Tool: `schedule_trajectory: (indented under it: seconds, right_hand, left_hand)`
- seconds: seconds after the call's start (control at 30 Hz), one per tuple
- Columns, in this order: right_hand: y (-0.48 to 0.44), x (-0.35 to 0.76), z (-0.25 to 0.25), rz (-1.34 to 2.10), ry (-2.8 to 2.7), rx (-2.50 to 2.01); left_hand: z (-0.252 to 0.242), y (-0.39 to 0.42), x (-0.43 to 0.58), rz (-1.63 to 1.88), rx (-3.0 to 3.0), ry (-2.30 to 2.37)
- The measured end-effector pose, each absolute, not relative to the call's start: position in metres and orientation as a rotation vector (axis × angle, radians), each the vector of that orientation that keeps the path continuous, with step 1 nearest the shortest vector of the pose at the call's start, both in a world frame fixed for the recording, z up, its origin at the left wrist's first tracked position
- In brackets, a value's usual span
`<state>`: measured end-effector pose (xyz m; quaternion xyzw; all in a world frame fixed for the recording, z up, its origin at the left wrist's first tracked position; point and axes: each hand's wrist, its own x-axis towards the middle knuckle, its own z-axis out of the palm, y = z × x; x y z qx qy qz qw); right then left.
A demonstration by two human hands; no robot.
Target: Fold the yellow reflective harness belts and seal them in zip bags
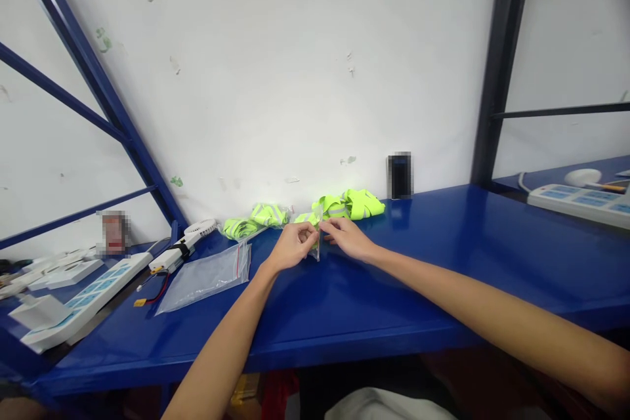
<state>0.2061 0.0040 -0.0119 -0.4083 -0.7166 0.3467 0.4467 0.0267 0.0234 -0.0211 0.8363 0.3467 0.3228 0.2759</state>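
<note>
Both hands meet over the middle of the blue desk (pixel 443 262), holding a small clear bag (pixel 317 251) upright between them. The left hand (pixel 295 244) has its fingers curled and pinched on the bag's left side; the right hand (pixel 345 237) grips the upper edge from the right with its fingertips. Holding it from opposite sides probably steadies film too limp to stand by itself. A hint of yellow-green shows at the bag, though whether that colour lies inside or behind it cannot be told.

Just beyond the hands, neon fabric (pixel 364 203) lies heaped toward the wall (pixel 295 92), soft and crumpled, crossed by pale grey strips that look reflective. To its left sit rolled neon bundles (pixel 268 213), compact and rounded, with a plastic sheen around at least one; being rolled likely lets them take up little room.

Nearer and farther left, a larger zip bag (pixel 204 279) lies flat, its thin film wrinkled and glossy, with a red line along the right end. Its position leaves it within easy reach of the left hand. Beside it rests a white fan-like device (pixel 199 230) with a round, ribbed head. At the far right, a dark upright object (pixel 399 177), blurred out, stands by the wall.
</note>
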Motion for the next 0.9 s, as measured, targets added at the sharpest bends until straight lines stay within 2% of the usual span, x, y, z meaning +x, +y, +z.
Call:
schedule_trajectory:
  seconds: [0.17, 0.4, 0.63, 0.9]
  right_hand:
    - [0.009, 0.208, -0.051, 0.835, -1.71, -0.932]
    - [0.013, 0.21, -0.049, 0.95, -1.7, -0.804]
    - [0.014, 0.21, -0.057, 0.795, -1.776, -0.888]
    - [0.015, 0.213, -0.055, 0.866, -1.754, -0.847]
  left_hand:
    - [-0.024, 0.02, 0.033, 0.838, 2.211, 0.858]
    - [-0.027, 0.022, 0.033, 0.872, 2.212, 0.893]
    - [-0.032, 0.026, 0.033, 0.992, 2.348, 0.999]
    - [-0.037, 0.029, 0.033, 0.985, 2.322, 0.926]
